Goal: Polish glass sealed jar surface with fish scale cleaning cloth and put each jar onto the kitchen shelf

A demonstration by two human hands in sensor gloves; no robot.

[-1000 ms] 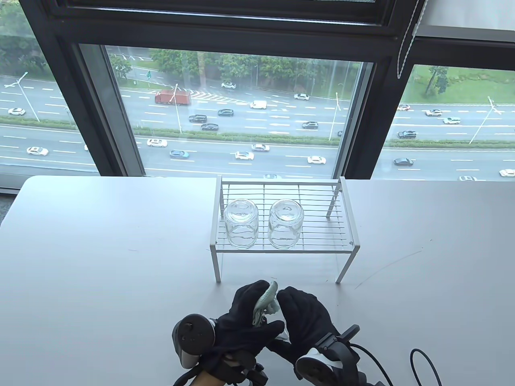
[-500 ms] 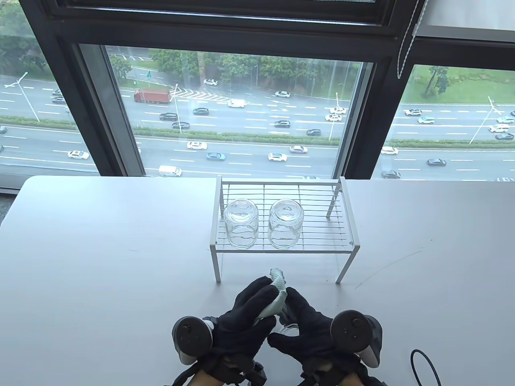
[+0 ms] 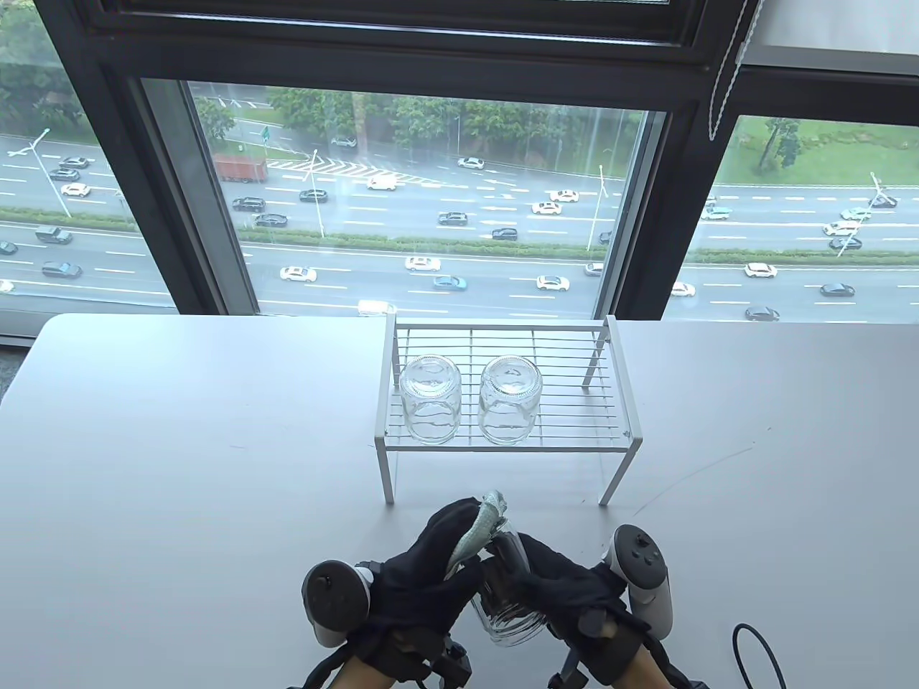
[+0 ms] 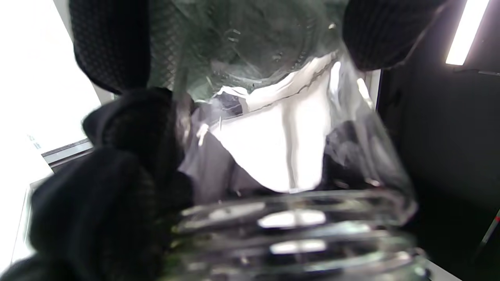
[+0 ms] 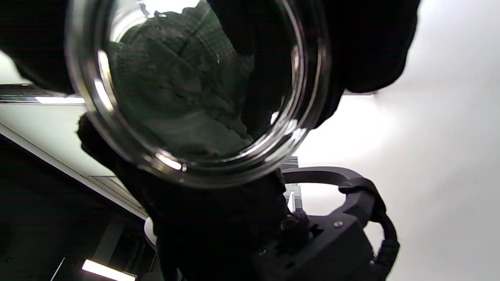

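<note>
Near the table's front edge, my right hand [image 3: 567, 581] grips a clear glass jar [image 3: 506, 610] that lies tilted, its threaded mouth toward me. My left hand [image 3: 431, 567] holds the pale green cleaning cloth [image 3: 479, 530] and presses it against the jar's far end. In the right wrist view the cloth [image 5: 175, 97] shows dark through the jar's round rim [image 5: 195, 171]. The left wrist view is filled by the jar wall [image 4: 297, 218] and the cloth [image 4: 242, 39]. Two more jars [image 3: 429, 402] [image 3: 508, 402] stand upside down on the white wire shelf [image 3: 624, 402].
The shelf's right half holds nothing. A black cable [image 3: 761, 653] loops at the bottom right of the white table [image 3: 179, 445]. A large window runs behind the table's far edge.
My right hand has rolled, its tracker swinging out to the right, and the jar now shows between the hands. The cloth stays held against the jar; the shelf jars have not moved.
</note>
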